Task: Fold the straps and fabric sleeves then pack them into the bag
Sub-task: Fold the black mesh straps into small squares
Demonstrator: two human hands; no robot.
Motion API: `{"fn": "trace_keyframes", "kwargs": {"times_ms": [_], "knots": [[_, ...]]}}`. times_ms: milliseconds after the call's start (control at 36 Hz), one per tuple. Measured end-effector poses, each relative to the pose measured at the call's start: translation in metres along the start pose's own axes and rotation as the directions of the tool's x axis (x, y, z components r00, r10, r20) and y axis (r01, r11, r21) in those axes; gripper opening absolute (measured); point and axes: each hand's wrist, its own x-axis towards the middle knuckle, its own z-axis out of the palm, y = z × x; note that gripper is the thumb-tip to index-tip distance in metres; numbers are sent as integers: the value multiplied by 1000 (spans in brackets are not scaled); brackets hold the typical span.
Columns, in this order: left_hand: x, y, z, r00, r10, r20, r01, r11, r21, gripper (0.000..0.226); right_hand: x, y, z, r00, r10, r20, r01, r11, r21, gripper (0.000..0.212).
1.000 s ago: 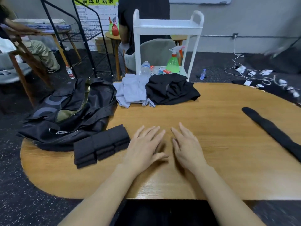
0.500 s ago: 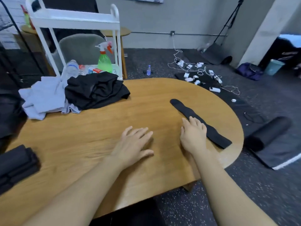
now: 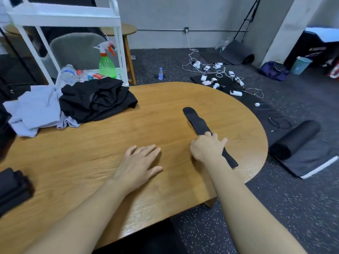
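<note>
- The right hand (image 3: 206, 148) is closed around a long black strap (image 3: 197, 123), with the fingers curled over its middle part. The strap lies flat on the table (image 3: 165, 99), close to the rounded far-right edge.
- The left hand (image 3: 139, 162) is laid flat on the table beside the strap, fingers spread wide, with nothing held in it.
- The step in hand looks like picking the strap up so that it can be folded. Next, the strap will likely need to be pulled nearer and one end laid over the other, with the left hand used to press it down.
- A stack of folded black pieces (image 3: 12, 187) is seen far to the left of the strap, at the table's near-left edge.
- Past the strap, at the back left of the table, a black cloth heap (image 3: 97, 98) and a pale blue cloth heap (image 3: 34, 110) are piled.
- The bag cannot be seen here.
- Nothing is seen lying between the hands and the strap.
- Behind the table, a white cart (image 3: 64, 17) with a green spray bottle (image 3: 107, 64) is found.
</note>
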Motion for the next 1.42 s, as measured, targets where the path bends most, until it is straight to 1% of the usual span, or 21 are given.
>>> {"fn": "trace_keyframes", "kwargs": {"times_ms": [111,194,333,361,444,500,583,639,667,722,750,806,861,917,972,1083,1139,1194,1278,1333,1417], "knots": [[-12,-11,-1,999,-28,-24,28,1000,-11,65,-15,-24,-1,999,-53,8,52,996,76,38],[-22,-21,1,998,-51,-47,48,997,-66,64,-33,-47,2,996,-91,-1,90,988,124,34],[-39,-40,6,994,-76,-74,69,993,-100,65,-66,-86,8,992,-128,16,124,982,141,36],[-43,-43,7,994,-78,-77,70,992,-102,67,-71,-94,10,990,-140,19,136,980,142,36],[-57,-53,9,989,-79,-122,62,988,-138,84,-88,-117,16,982,-184,29,177,970,170,37],[-65,-59,12,983,-94,-157,67,983,-169,85,-100,-130,20,976,-216,32,206,960,192,36],[-77,-66,14,980,-118,-163,89,980,-176,83,-113,-145,25,961,-277,14,266,934,238,31],[-84,-70,14,978,-124,-170,94,980,-175,83,-119,-146,29,941,-332,-71,339,898,280,24],[-86,-72,13,977,-125,-175,94,980,-175,83,-121,-143,31,921,-359,-150,388,872,297,21],[-90,-73,12,977,-125,-173,95,981,-171,82,-121,-132,36,853,-406,-328,500,818,285,18],[-91,-74,11,977,-119,-178,90,982,-167,81,-119,-125,39,822,-420,-385,535,802,267,19],[-92,-73,10,974,-103,-204,69,984,-165,75,-110,-110,44,777,-439,-452,574,788,221,27],[-92,-70,10,969,-62,-239,23,986,-164,65,-100,-95,48,738,-478,-476,599,789,135,37],[-91,-68,11,963,6,-269,-48,987,-152,52,-90,-81,51,711,-536,-455,619,784,43,43],[-89,-66,10,962,56,-266,-102,982,-162,44,-84,-71,52,674,-598,-433,651,759,-35,45],[-85,-66,8,969,96,-227,-139,974,-179,47,-78,-65,61,576,-745,-336,739,651,-175,45],[-83,-67,9,973,112,-201,-146,976,-164,48,-73,-64,68,552,-789,-270,768,607,-204,47],[-83,-68,11,973,117,-197,-149,976,-156,47,-64,-62,70,569,-789,-232,761,612,-214,49],[-82,-67,11,968,120,-220,-157,975,-157,41,-45,-60,62,628,-757,-183,728,654,-205,54],[-80,-66,10,965,124,-231,-164,973,-162,39,-34,-62,52,669,-735,-110,710,676,-199,64],[-78,-62,11,960,120,-254,-168,970,-174,35,-18,-67,45,706,-703,-86,675,704,-219,84]]}}
